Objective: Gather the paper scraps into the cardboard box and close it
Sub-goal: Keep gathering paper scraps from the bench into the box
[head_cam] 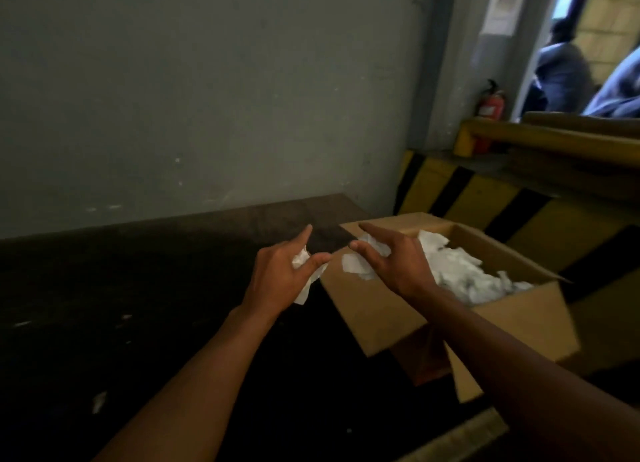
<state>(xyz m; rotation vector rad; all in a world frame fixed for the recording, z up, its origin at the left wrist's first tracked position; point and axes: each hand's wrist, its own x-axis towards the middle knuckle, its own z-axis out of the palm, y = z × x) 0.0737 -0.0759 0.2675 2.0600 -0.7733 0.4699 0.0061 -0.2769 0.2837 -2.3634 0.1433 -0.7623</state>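
Thin white crumpled paper scraps (460, 274) look near weightless, soft and tearable, so a loose bunching pinch anywhere should do; the one open brown cardboard box (374, 309), at 3 o'clock on the dark tabletop (138, 288), looks stiff, best taken by its flaps. Left hand (277, 274), centre: index and thumb spread, lower fingers curled round one hanging scrap (304, 288); right hand (398, 264), at the box's 9 o'clock rim, bunches one wad (356, 267) likewise. The pile in the box is uncountable; one stray scrap (99, 401) at 7 o'clock.

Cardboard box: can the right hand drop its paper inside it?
Probably yes. The right hand, holding paper scraps, is at the near edge of the cardboard box, whose top is open with no flap covering it.
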